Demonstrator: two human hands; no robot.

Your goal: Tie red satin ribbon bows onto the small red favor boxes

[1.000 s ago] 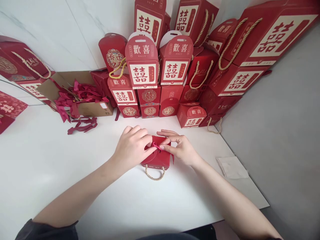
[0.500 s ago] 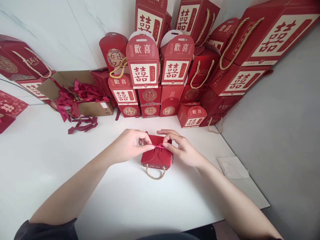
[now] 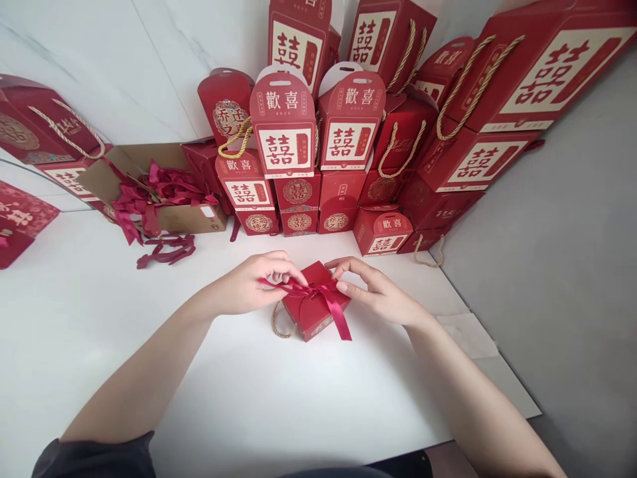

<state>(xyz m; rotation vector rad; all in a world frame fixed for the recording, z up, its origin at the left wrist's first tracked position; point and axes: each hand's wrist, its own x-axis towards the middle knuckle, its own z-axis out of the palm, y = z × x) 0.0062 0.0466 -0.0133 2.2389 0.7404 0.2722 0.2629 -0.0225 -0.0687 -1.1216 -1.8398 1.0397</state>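
Forearms [image 3: 144,365] angled inward | I see left hand [image 3: 261,282] pinching ribbon [image 3: 339,318] | right hand [image 3: 373,289] curled beside box [image 3: 303,313], grip unclear

Red gift box [image 3: 303,313], crimson ribbon [image 3: 337,317] atop it, beige spiral-patterned cord handle [image 3: 283,335] on its side, white table [image 3: 249,398] beneath it, red stacked boxes [image 3: 343,186] behind it with cream panels [image 3: 286,149] and gold motifs [image 3: 298,191]

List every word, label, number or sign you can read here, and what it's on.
"歡喜": the domed middle box and others like it
"囍": the same boxes; also the large upper-right box
"乔迁之": the gold-handled box; the next character is partly covered
Too small or blurred: print on the ribboned box. No readable numbers.
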